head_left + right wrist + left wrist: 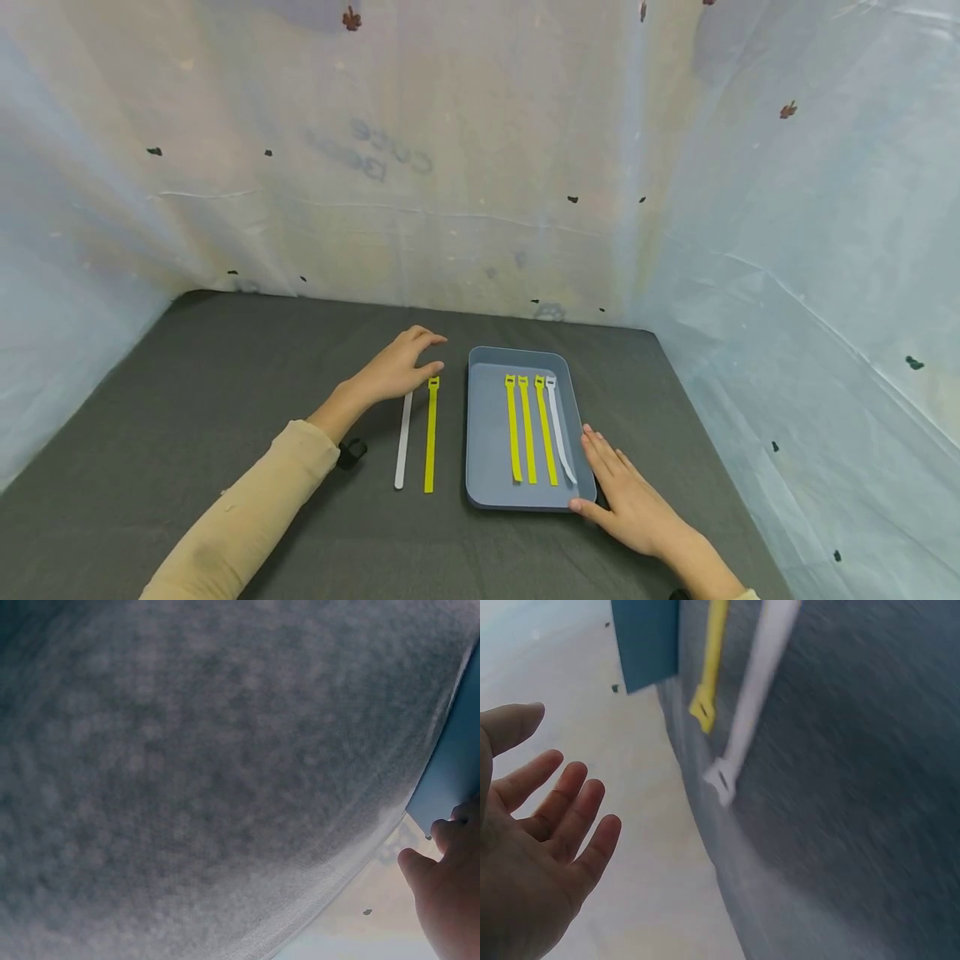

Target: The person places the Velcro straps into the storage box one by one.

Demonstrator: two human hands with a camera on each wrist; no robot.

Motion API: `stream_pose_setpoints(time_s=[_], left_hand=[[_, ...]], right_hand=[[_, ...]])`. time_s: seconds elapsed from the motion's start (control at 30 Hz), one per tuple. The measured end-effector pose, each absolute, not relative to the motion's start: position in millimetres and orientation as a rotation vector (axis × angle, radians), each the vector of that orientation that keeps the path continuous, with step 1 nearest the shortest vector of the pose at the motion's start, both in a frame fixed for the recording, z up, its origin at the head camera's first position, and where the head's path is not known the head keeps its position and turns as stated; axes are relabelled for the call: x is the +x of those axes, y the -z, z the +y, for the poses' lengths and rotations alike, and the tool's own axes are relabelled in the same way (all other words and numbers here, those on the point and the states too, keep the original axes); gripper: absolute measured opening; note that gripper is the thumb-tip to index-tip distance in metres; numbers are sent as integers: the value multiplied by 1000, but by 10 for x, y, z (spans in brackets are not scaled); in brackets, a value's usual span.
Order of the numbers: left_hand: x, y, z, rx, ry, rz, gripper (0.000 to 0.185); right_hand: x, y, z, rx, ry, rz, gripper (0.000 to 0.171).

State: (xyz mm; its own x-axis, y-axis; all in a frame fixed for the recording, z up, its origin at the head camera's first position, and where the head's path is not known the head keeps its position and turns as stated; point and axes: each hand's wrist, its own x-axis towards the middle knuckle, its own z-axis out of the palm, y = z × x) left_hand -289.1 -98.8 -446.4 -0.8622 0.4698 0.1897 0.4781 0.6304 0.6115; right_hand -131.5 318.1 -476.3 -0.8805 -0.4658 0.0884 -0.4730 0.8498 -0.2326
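A blue-grey tray (486, 433) lies on the dark table and holds three yellow straps (528, 429) and one white strap (560, 429) side by side. Left of the tray, a yellow strap (431, 435) and a white strap (403, 440) lie on the table; the left wrist view shows their heads, the yellow strap (711, 667) and the white strap (750, 705). My left hand (401, 367) hovers over their far ends, fingers straight, holding nothing. My right hand (626, 492) rests flat against the tray's near right corner, fingers straight, thumb at the front rim (450, 772).
The table is covered in dark grey cloth (187, 400). Pale plastic sheeting (450, 167) walls it in at the back and both sides. A small black object (351, 452) sits near my left wrist.
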Motion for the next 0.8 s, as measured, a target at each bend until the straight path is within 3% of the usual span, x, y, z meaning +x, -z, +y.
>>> stream_pose_setpoints(time_s=[0.8], left_hand=[[-2854,4792,-1399,-870,551,-3024,53]], right_hand=[[-1336,4792,3192,775,-406,-2977,94]])
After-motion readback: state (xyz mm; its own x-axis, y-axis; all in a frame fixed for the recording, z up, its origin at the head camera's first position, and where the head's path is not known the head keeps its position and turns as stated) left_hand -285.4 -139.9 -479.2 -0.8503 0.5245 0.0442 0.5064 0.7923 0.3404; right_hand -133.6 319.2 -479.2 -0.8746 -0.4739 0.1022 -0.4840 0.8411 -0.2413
